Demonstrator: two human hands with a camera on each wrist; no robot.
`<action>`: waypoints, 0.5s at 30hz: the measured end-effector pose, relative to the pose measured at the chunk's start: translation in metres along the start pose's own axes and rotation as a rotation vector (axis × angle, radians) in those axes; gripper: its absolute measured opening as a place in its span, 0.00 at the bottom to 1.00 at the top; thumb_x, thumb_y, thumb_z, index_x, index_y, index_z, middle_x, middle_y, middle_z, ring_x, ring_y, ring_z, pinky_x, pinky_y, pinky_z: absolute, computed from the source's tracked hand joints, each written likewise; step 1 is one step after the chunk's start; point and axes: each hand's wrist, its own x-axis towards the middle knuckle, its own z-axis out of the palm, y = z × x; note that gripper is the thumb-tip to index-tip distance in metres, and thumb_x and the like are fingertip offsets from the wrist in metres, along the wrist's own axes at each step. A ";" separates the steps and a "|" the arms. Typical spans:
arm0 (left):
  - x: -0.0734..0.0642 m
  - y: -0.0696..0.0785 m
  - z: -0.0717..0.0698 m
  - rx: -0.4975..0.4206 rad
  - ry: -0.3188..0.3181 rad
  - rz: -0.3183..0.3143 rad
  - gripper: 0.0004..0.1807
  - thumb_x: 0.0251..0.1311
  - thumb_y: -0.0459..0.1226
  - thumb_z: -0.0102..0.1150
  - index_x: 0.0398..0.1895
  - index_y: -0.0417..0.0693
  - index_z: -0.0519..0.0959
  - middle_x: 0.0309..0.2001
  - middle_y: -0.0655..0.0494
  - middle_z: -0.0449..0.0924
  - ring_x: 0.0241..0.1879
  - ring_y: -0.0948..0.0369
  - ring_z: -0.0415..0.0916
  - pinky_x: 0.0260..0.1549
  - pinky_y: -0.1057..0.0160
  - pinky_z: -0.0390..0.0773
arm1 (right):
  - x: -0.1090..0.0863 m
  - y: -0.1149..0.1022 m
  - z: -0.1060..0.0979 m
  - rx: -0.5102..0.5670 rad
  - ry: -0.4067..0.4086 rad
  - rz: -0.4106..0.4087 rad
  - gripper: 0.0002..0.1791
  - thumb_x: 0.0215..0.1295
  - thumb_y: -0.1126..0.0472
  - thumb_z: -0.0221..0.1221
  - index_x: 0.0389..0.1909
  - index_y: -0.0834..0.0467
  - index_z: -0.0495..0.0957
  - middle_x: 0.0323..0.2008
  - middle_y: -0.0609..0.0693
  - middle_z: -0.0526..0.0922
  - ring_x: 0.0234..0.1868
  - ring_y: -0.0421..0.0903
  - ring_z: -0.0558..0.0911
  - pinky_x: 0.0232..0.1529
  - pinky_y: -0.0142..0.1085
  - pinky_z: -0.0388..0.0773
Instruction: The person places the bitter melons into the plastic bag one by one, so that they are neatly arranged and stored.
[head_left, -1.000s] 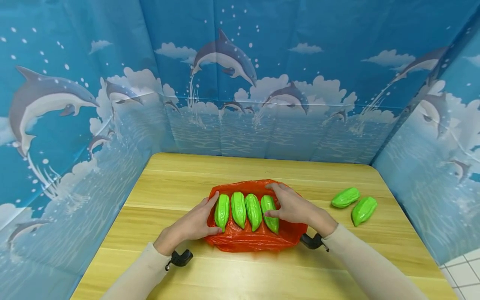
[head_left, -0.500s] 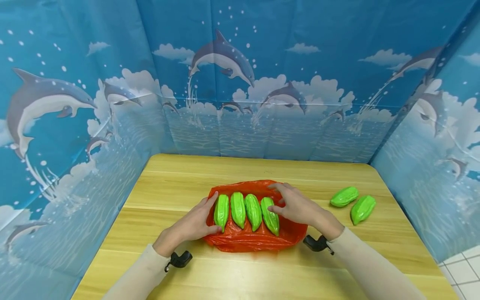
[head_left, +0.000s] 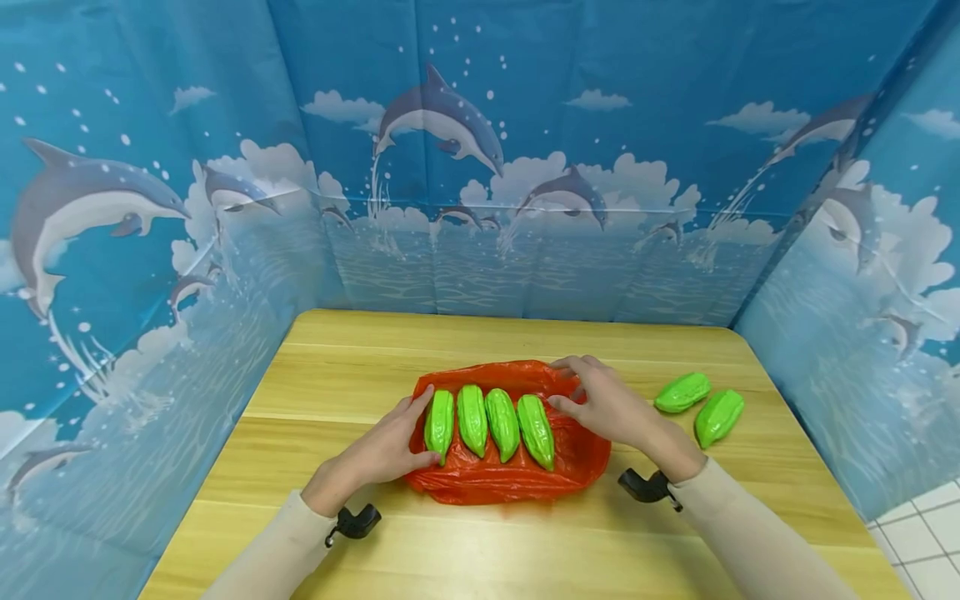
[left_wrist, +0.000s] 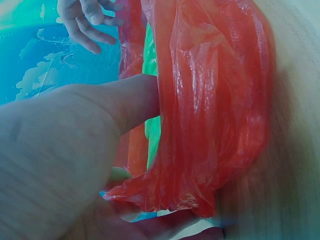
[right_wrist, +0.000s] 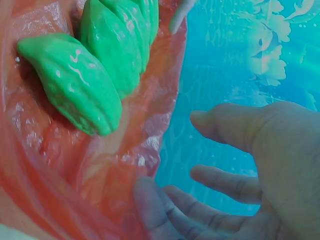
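Several green ridged gourds (head_left: 471, 421) lie side by side in a red plastic bag (head_left: 510, 488) spread wide on the table. My left hand (head_left: 378, 446) holds the bag's left edge. In the left wrist view its thumb (left_wrist: 135, 97) reaches inside over the rim, while the fingers, partly hidden, lie by the edge. Over the bag's right end is my right hand (head_left: 618, 410), fingers spread and holding nothing. The rightmost gourd (right_wrist: 75, 82) in the bag lies apart from that hand; the right wrist view shows its fingertips close to the bag's rim.
Two more green gourds, one farther back (head_left: 682, 392) and one nearer (head_left: 718, 418), lie on the wooden table (head_left: 480, 550) to the right. A blue dolphin-print curtain (head_left: 480, 267) encloses the back and sides. Each wrist wears a black mount (head_left: 356, 522).
My right hand has let go of the rightmost gourd in the bag and moved right, its fingers spreading. The left hand stays at the bag's left edge.
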 end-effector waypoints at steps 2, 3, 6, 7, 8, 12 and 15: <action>-0.001 0.000 0.001 0.002 0.002 0.005 0.62 0.74 0.47 0.81 0.99 0.46 0.50 0.94 0.32 0.55 0.91 0.34 0.63 0.88 0.34 0.69 | -0.002 0.001 -0.004 -0.005 0.013 0.011 0.31 0.86 0.54 0.70 0.81 0.62 0.77 0.68 0.68 0.82 0.49 0.49 0.89 0.47 0.44 0.91; -0.001 -0.001 0.001 0.000 0.002 0.008 0.62 0.74 0.47 0.82 0.99 0.46 0.50 0.94 0.32 0.55 0.91 0.35 0.63 0.88 0.34 0.70 | -0.003 0.002 -0.005 -0.007 0.021 0.012 0.31 0.86 0.54 0.70 0.81 0.62 0.77 0.68 0.68 0.82 0.48 0.48 0.88 0.47 0.44 0.91; -0.002 -0.001 0.001 -0.004 0.004 0.010 0.62 0.74 0.47 0.82 0.99 0.45 0.50 0.93 0.32 0.56 0.90 0.34 0.63 0.88 0.33 0.70 | -0.004 0.005 -0.010 -0.022 0.057 -0.002 0.30 0.85 0.55 0.71 0.79 0.63 0.78 0.67 0.69 0.83 0.45 0.47 0.87 0.45 0.44 0.90; -0.002 -0.001 0.001 -0.003 0.004 0.009 0.62 0.74 0.47 0.82 0.99 0.45 0.50 0.93 0.32 0.56 0.90 0.34 0.64 0.87 0.33 0.70 | -0.005 0.005 -0.011 -0.028 0.071 -0.010 0.30 0.85 0.55 0.71 0.79 0.63 0.79 0.67 0.69 0.84 0.44 0.47 0.87 0.45 0.44 0.90; -0.002 -0.001 0.001 -0.003 0.005 0.009 0.62 0.74 0.47 0.82 0.99 0.45 0.51 0.93 0.32 0.56 0.90 0.34 0.64 0.87 0.33 0.70 | -0.005 0.006 -0.013 -0.035 0.085 -0.018 0.30 0.84 0.55 0.71 0.78 0.63 0.79 0.66 0.69 0.84 0.44 0.47 0.87 0.45 0.44 0.90; -0.002 -0.001 -0.001 -0.003 0.009 0.004 0.62 0.74 0.46 0.82 0.99 0.45 0.51 0.94 0.32 0.56 0.90 0.34 0.64 0.87 0.33 0.70 | -0.007 0.010 -0.018 -0.060 0.120 -0.028 0.29 0.84 0.55 0.72 0.78 0.63 0.80 0.66 0.69 0.85 0.42 0.46 0.87 0.42 0.42 0.89; -0.002 0.000 -0.001 -0.005 0.010 0.005 0.62 0.74 0.46 0.82 0.98 0.45 0.51 0.94 0.32 0.56 0.90 0.35 0.64 0.87 0.34 0.70 | -0.009 0.014 -0.021 -0.066 0.130 -0.025 0.29 0.85 0.55 0.71 0.78 0.63 0.80 0.66 0.68 0.85 0.42 0.46 0.87 0.41 0.41 0.88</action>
